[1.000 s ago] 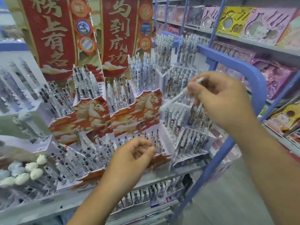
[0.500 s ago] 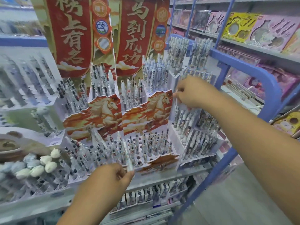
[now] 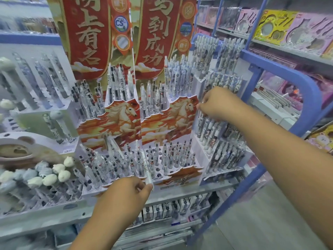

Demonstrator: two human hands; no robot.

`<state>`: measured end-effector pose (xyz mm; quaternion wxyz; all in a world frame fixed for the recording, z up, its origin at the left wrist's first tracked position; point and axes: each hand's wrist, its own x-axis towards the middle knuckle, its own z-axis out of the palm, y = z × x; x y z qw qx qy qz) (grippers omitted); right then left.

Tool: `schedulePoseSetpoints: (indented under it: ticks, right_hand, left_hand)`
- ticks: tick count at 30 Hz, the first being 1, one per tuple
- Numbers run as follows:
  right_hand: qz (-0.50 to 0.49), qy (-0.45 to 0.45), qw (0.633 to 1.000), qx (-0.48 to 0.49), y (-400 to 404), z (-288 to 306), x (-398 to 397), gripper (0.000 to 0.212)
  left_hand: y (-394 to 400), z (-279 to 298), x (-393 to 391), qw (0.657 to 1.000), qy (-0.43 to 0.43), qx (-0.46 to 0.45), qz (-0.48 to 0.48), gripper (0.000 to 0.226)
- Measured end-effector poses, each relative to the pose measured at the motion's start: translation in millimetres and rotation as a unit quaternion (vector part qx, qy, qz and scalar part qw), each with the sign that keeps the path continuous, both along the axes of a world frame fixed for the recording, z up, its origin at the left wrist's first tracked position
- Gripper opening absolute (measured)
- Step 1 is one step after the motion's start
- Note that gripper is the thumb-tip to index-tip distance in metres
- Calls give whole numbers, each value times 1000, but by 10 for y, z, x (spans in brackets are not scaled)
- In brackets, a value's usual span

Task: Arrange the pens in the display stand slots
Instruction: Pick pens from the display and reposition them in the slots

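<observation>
A red cardboard display stand (image 3: 126, 121) with a horse print holds rows of white pens in tiers. Its front tray (image 3: 177, 173) has several open round slots. My left hand (image 3: 129, 192) is below that tray, shut on a white pen (image 3: 146, 168) that leans up over the front slots. A white tiered stand (image 3: 199, 83) full of patterned pens stands at the right. My right hand (image 3: 219, 103) reaches into its middle tier, fingers pinched on the top of a pen (image 3: 200, 118) standing among the others.
A blue metal shelf frame (image 3: 310, 94) curves close behind my right arm. Pink and yellow boxed goods (image 3: 273, 24) fill the shelves at the right. Pens with plush tops (image 3: 48, 177) stand at the lower left. Small boxes (image 3: 162, 210) line the shelf under the stands.
My right hand carried its pen from mid-air down into the white stand's middle tier. My left hand drew back from the front tray and now grips a white pen.
</observation>
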<state>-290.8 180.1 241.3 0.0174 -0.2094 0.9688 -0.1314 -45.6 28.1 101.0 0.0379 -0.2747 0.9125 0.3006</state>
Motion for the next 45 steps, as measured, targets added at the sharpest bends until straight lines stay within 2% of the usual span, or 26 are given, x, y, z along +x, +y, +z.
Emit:
schedulePoseSetpoints:
  ticks: [6, 9, 13, 18, 21, 24, 26, 27, 29, 32, 34, 36, 38, 41, 43, 45]
  right_hand:
    - [4, 72, 997, 31, -59, -32, -9, 12]
    - [18, 103, 993, 60, -51, -77, -10, 9]
    - [24, 95, 990, 97, -47, -47, -43, 20]
    - [37, 86, 988, 119, -33, 8, -69, 12]
    - [34, 75, 990, 118, -19, 26, -4, 23]
    - [6, 136, 986, 101, 11, 53, 175, 44]
    - [23, 192, 981, 34, 37, 73, 422, 36]
    - [57, 184, 981, -26, 51, 62, 584, 28]
    - [146, 109, 976, -122, 53, -51, 969, 17]
    - [254, 49, 962, -90, -13, -521, 1371, 18]
    - [279, -9, 959, -43, -71, -897, 1488, 21]
    - [283, -58, 957, -10, -102, -1189, 1562, 28]
    - [266, -88, 960, -28, -78, -1356, 1594, 35]
    - [202, -171, 960, -97, -9, -1468, 1560, 34]
    - [153, -266, 938, -162, -11, -1521, 1565, 32]
    - [122, -322, 914, -214, -62, -1585, 1580, 31]
  left_hand:
    - [45, -39, -2, 1000, 12, 4, 11, 31]
    - [68, -70, -16, 1000, 17, 9, 10, 31]
    - [96, -95, -56, 1000, 20, -6, 24, 36]
    - [189, -117, -86, 997, 48, -52, 39, 40]
    - [286, -165, -105, 992, 57, -102, 47, 49]
    - [338, -197, -124, 990, 80, -110, 48, 31]
    - [348, -205, -115, 989, 99, -102, 52, 23]
    - [360, -208, -100, 988, 109, -93, 56, 21]
    - [402, -209, -64, 987, 131, -72, 62, 22]
    - [476, -212, -47, 985, 152, -57, 64, 25]
    - [493, -229, -43, 985, 153, -42, 63, 21]
    - [491, -257, -24, 986, 149, -28, 64, 18]
    - [485, -301, 33, 984, 157, -25, 76, 22]
    - [526, -345, 130, 979, 178, -8, 98, 34]
    - [562, -341, 153, 974, 201, 9, 106, 35]
    - [568, -326, 126, 975, 188, 28, 113, 29]
